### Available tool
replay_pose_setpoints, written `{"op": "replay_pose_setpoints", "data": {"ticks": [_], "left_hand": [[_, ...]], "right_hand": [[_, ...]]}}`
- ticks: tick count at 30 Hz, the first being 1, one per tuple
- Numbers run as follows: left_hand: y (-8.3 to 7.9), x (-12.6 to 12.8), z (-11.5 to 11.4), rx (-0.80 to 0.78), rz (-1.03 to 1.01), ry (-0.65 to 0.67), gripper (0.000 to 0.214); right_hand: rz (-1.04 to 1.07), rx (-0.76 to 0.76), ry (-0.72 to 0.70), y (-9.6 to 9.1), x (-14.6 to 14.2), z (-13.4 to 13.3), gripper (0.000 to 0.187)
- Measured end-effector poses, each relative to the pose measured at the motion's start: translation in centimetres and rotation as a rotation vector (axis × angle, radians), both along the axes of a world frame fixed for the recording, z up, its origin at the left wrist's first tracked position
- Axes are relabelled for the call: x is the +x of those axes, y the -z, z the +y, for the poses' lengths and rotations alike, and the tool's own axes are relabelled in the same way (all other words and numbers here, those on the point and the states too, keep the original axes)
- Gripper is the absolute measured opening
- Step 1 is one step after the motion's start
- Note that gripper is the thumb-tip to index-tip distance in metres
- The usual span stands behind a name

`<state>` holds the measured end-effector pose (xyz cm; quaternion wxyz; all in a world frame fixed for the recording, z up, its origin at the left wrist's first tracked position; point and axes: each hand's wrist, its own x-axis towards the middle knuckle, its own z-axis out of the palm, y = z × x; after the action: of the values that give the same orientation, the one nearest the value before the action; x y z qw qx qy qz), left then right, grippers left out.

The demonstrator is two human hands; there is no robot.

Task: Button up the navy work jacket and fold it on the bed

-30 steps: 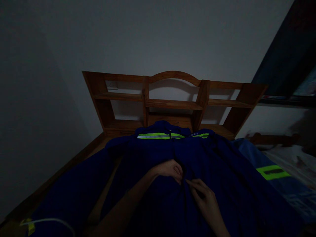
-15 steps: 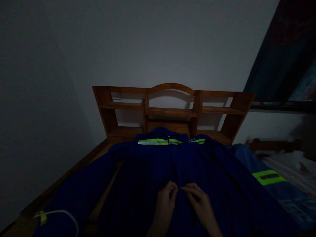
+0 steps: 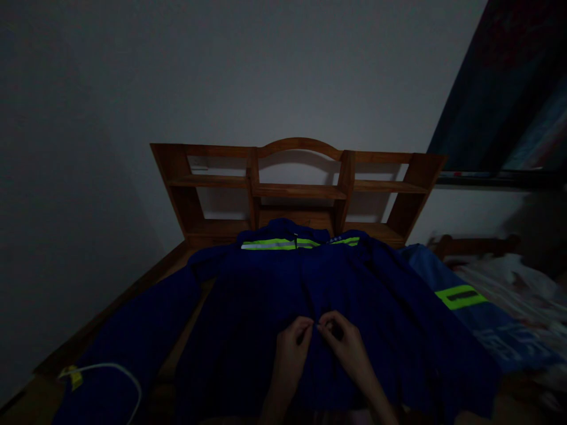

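Observation:
A dark blue work jacket (image 3: 261, 295) with yellow-green and silver reflective stripes lies spread out, its collar toward the wooden headboard. At the jacket's front opening, my left hand (image 3: 292, 348) is closed in a pinch on the jacket's edge. Right beside it, my right hand (image 3: 345, 342) pinches the other side of the opening, fingertips almost touching those of the left. Whatever small fastener may sit between the fingertips is too dark to make out.
Behind the jacket stands the wooden headboard (image 3: 301, 190) with open shelves, against a pale wall (image 3: 266, 71). A white cord (image 3: 110, 365) with a yellow tag crosses the left sleeve. To the right lie a lighter blue garment (image 3: 447, 289) and rumpled white bedding (image 3: 505, 277).
My hands have come closer together, and the right fingers have closed into a tighter pinch at the jacket's opening. The whole view has shifted slightly.

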<state>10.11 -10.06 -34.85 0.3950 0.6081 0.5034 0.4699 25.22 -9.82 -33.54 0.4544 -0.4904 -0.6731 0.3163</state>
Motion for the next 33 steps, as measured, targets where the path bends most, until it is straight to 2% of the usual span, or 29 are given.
{"op": "replay_pose_setpoints", "data": {"ticks": [4,10,19,25,33], "left_hand": [[-0.4,-0.3,0.0,-0.01,-0.008,0.034,0.025],[0.2,0.3,0.8,-0.059,0.008,-0.063,0.024],[-0.2,-0.1,0.7,-0.023,-0.028,-0.061,0.02],[0.6,-0.2,1.1,-0.015,0.036,-0.122,0.018],[0.6,0.3,1.0,-0.027,-0.081,-0.138,0.008]], "right_hand": [[-0.008,-0.007,-0.009,0.2,-0.1,0.0,0.01],[-0.042,0.025,-0.025,0.4,-0.4,-0.1,0.01],[-0.099,0.054,-0.022,0.3,-0.5,0.1,0.01],[-0.116,0.085,-0.016,0.1,-0.4,0.1,0.009],[-0.099,0.062,0.0,0.3,-0.5,0.2,0.011]]}}
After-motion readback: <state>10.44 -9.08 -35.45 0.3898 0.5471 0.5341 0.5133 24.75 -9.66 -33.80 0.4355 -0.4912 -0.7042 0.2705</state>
